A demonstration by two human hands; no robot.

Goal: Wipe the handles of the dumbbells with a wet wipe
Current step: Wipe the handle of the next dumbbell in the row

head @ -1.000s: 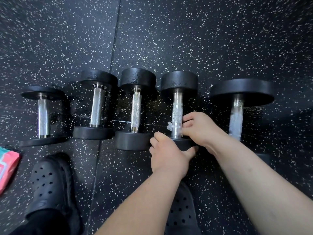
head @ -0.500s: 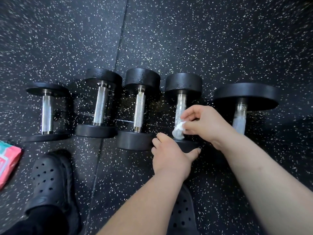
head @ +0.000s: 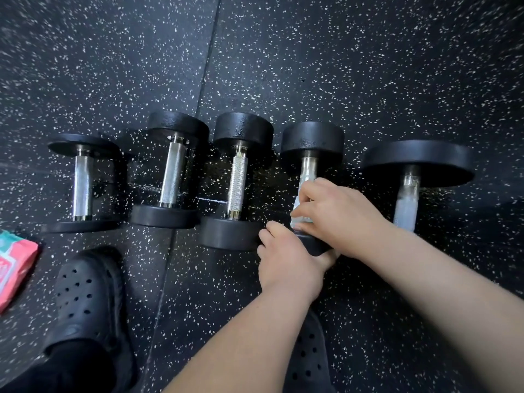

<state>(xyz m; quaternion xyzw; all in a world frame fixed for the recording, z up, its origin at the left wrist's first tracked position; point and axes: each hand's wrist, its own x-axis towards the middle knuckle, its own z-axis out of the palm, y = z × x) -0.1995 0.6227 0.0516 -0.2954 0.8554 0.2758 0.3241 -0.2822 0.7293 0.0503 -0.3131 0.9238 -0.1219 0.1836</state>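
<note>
Wiping the handle of the fourth dumbbell [head: 312, 137] in the row

My right hand [head: 340, 217] has its fingers curled round the wet wipe [head: 297, 205], pinching it against the near end of the steel handle [head: 307, 170], while my left hand [head: 286, 262] grips the near black head of the same dumbbell, fingers hooked over its top. It lies on the speckled floor [head: 340, 66] with its long axis pointing straight away from me, one head far and one near. The first dumbbell [head: 82, 188], second dumbbell [head: 173, 177], third dumbbell [head: 238, 180] and the larger fifth dumbbell [head: 416, 160] lie parallel beside it. A pink and teal wipes packet [head: 14, 259] lies at the left edge, beside my left clog [head: 82, 293]; I cannot tell whether it is open or what is in it.
</note>
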